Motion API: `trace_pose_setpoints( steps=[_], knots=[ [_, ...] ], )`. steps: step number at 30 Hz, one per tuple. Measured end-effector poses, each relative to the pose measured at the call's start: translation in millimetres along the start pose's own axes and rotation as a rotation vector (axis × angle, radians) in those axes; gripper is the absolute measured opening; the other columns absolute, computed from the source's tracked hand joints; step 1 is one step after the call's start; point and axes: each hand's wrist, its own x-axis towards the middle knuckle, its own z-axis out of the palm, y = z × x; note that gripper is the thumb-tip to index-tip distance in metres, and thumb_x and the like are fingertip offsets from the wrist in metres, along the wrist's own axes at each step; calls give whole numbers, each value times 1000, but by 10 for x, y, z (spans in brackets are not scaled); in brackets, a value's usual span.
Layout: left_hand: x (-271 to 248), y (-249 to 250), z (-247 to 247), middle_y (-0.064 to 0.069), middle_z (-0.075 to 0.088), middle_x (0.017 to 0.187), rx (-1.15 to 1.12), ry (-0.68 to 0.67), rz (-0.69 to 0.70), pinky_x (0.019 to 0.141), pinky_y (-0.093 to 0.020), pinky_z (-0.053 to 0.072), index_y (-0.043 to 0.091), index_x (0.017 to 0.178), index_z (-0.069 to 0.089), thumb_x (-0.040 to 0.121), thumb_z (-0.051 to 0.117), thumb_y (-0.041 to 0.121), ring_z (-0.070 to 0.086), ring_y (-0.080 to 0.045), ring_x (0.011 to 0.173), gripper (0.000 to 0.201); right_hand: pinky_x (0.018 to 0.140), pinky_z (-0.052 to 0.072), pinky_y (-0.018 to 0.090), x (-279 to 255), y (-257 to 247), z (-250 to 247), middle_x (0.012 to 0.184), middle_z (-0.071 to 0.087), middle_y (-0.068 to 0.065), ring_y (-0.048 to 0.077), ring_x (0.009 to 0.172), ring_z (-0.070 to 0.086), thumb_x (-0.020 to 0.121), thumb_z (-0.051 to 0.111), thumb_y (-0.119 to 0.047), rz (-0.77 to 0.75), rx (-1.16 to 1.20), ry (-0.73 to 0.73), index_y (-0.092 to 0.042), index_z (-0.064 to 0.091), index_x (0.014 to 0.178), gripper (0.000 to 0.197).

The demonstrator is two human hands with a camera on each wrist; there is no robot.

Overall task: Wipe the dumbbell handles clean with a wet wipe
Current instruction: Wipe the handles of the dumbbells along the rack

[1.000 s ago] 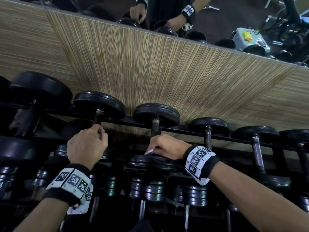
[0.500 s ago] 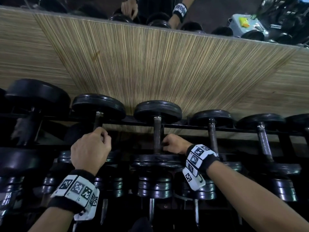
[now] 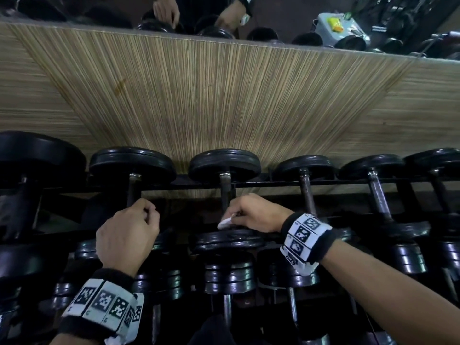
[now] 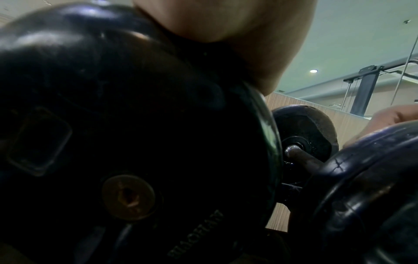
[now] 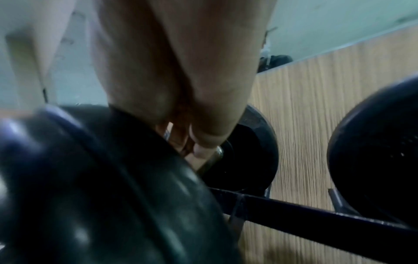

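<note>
I'm pinching the limp wet wipe (image 3: 225, 222) in my right hand (image 3: 258, 215) around the stiff handle (image 3: 225, 192); at nine o'clock, my left hand (image 3: 125, 235) is gripping the neighbouring handle (image 3: 133, 192).

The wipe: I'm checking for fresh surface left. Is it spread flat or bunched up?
Bunched: the wipe shows only as a small white wad poking from the right hand.

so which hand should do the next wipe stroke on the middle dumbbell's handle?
Right. The right hand already pinches the wipe at that handle; the left hand grips the neighbouring dumbbell's handle.
</note>
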Motion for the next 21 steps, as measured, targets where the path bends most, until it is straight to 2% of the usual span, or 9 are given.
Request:
trace_pose_setpoints(
  steps=[3, 5, 7, 9, 12, 14, 16, 19, 21],
  knots=[
    [-13, -44, 14, 14, 69, 79, 2, -14, 13, 50, -25, 23, 31, 96, 69, 95, 55, 33, 42, -9, 58, 14, 84, 48, 12, 24, 44, -6, 91, 70, -19, -4, 89, 64, 95, 69, -21, -16, -26, -39, -25, 79, 103, 14],
    [-23, -63, 25, 14, 70, 79, -15, -3, 44, 49, -24, 23, 31, 94, 71, 94, 58, 33, 44, -8, 58, 13, 82, 48, 14, -55, 145, -55, 95, 73, -15, -2, 88, 65, 95, 69, -21, 23, -52, -52, -22, 79, 101, 13],
    [-34, -52, 28, 15, 66, 74, -84, 20, 82, 51, -24, 28, 31, 91, 71, 92, 62, 31, 49, -9, 60, 9, 80, 46, 15, -150, 269, -66, 96, 76, -10, -3, 84, 64, 94, 68, -19, 99, -97, -29, -18, 79, 100, 12],
    [-54, 22, 73, 17, 63, 74, -191, -10, 137, 56, -25, 38, 34, 88, 69, 91, 65, 31, 59, -10, 68, 5, 81, 50, 19, -233, 373, -7, 95, 77, -7, -2, 84, 66, 93, 71, -22, 182, -9, 74, -17, 80, 97, 11],
    [-55, 266, 309, 19, 71, 89, -473, -226, 243, 79, -27, 52, 33, 96, 71, 89, 70, 29, 66, 0, 88, 8, 83, 50, 28, -270, 310, 172, 91, 75, -1, 6, 82, 63, 92, 72, -17, 191, 359, 306, -15, 77, 91, 6],
    [-33, 449, 477, 12, 74, 99, -726, -484, 251, 97, -28, 50, 30, 104, 71, 90, 71, 23, 66, 0, 99, 16, 82, 48, 28, -243, 197, 297, 86, 71, 2, 10, 82, 61, 91, 72, -11, 123, 535, 395, -18, 75, 90, 8],
    [-27, 608, 572, 7, 75, 106, -856, -672, 260, 103, -28, 46, 27, 109, 70, 92, 69, 17, 66, -4, 107, 19, 82, 49, 27, -215, 100, 378, 86, 71, 7, 13, 83, 62, 91, 72, -10, 70, 617, 451, -11, 74, 98, 7],
    [30, 673, 673, 2, 76, 102, -885, -688, 232, 99, -25, 46, 20, 99, 73, 91, 68, 10, 67, -10, 104, 14, 77, 51, 26, -194, 66, 440, 84, 70, 20, 13, 73, 63, 91, 72, -11, 87, 687, 563, -9, 71, 102, 11],
    [97, 606, 728, 2, 76, 97, -831, -621, 150, 95, -25, 46, 19, 91, 74, 89, 70, 11, 68, -11, 99, 9, 69, 50, 21, -177, 37, 513, 77, 68, 18, 6, 63, 60, 95, 67, -9, 132, 729, 663, -7, 69, 101, 7]
  ],
)
